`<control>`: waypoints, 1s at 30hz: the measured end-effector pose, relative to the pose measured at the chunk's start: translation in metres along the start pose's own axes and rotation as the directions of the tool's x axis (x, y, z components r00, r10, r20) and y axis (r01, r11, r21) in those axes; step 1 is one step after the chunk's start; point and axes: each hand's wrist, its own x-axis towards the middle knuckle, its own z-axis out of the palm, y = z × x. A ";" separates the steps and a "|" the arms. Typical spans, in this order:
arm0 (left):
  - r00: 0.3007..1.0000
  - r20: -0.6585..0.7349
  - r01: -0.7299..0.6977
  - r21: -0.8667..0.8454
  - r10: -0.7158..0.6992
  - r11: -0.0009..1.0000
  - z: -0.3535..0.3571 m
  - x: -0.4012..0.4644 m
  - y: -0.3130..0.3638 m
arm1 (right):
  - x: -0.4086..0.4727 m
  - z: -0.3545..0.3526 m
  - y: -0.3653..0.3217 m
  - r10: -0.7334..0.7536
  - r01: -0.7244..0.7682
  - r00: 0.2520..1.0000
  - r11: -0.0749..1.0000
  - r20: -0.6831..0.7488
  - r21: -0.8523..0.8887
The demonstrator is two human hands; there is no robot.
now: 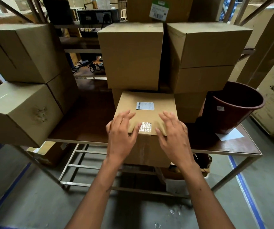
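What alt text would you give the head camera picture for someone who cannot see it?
A left hand and right hand spread open over the near top edge of a labelled cardboard box on a brown table. Plain boxes are stacked behind it; a dark red bucket stands at its right.

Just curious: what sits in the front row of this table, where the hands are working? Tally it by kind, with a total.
Cardboard boxes: 2, the labelled box and the left box
Buckets: 1, the brown bucket
Paper sheets: 1, the white paper sheet
Total: 4
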 end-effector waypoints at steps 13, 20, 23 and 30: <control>0.962 0.272 -0.010 0.016 0.005 1.000 0.028 0.103 -0.015 | 0.088 0.014 -0.006 0.023 0.008 0.964 0.994 0.266 -0.112; 0.954 0.224 0.218 -0.057 -0.200 0.974 0.042 0.117 -0.029 | 0.127 0.021 0.009 0.109 -0.084 0.936 0.992 0.334 -0.090; 0.954 0.207 0.234 -0.054 -0.218 0.971 0.044 0.116 -0.030 | 0.131 0.023 0.011 0.107 -0.079 0.922 0.993 0.372 -0.089; 0.955 0.257 0.169 -0.074 -0.145 0.983 0.044 0.110 -0.029 | 0.140 0.027 0.016 0.111 -0.128 0.920 0.992 0.377 0.021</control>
